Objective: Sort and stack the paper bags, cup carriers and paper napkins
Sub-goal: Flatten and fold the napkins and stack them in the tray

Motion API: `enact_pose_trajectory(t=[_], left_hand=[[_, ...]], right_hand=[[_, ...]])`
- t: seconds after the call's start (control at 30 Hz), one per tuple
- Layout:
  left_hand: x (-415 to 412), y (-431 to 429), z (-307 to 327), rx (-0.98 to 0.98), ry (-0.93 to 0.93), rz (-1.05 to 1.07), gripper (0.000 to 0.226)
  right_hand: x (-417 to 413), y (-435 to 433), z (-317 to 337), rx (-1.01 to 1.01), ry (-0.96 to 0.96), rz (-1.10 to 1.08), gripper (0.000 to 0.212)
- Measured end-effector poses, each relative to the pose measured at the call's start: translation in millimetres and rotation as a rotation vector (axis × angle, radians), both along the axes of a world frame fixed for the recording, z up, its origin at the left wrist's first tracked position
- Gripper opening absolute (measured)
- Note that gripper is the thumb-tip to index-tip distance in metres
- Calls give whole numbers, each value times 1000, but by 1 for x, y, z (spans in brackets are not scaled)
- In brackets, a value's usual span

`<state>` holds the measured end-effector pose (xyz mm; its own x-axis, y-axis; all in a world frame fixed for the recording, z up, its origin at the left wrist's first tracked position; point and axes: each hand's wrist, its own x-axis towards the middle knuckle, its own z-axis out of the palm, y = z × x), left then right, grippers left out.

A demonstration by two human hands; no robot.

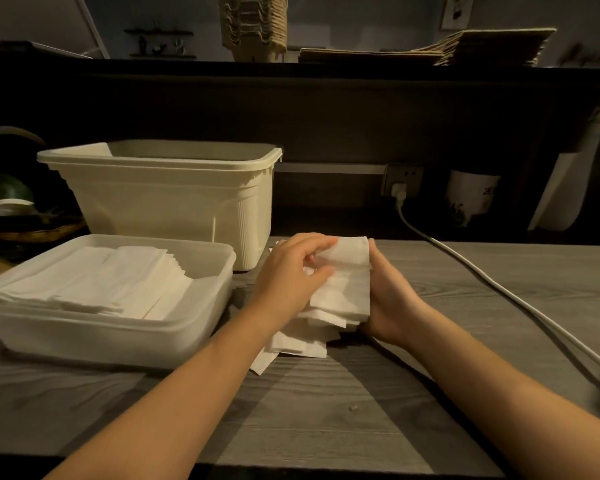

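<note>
While both hands pinch a soft white napkin bundle (343, 285) over the grey wood-grain table (361, 410), left hand (291, 271) curls atop, right hand (392, 299) cups beneath; folded napkins (94, 278) fill the translucent tray (118, 337).

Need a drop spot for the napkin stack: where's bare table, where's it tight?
Free: grey wood-grain table between the forearms, nearer than the loose white napkins; also between the right hand and the white power cable. Crowded: left, shallow translucent plastic tray and tall cream plastic bin; centre, left hand and right hand grip the white napkin bundle.
</note>
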<state>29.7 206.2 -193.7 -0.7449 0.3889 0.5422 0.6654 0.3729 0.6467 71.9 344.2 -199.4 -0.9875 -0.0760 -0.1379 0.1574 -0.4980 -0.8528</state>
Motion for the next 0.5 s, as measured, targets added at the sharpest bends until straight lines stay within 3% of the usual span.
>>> enact_pose_trajectory(t=[0.1, 0.3, 0.37, 0.5], left_hand=[[-2, 0, -1, -44, 12, 29, 41], [-11, -9, 1, -27, -23, 192, 33], [-14, -14, 0, -186, -92, 302, 35], [-10, -18, -4, -705, -185, 332, 52]], right_hand=[[3, 1, 3, 8, -2, -1, 62], [1, 6, 5, 335, -88, -294, 28], [0, 15, 9, 327, -90, -386, 26], [-3, 28, 11, 312, -115, -474, 33]])
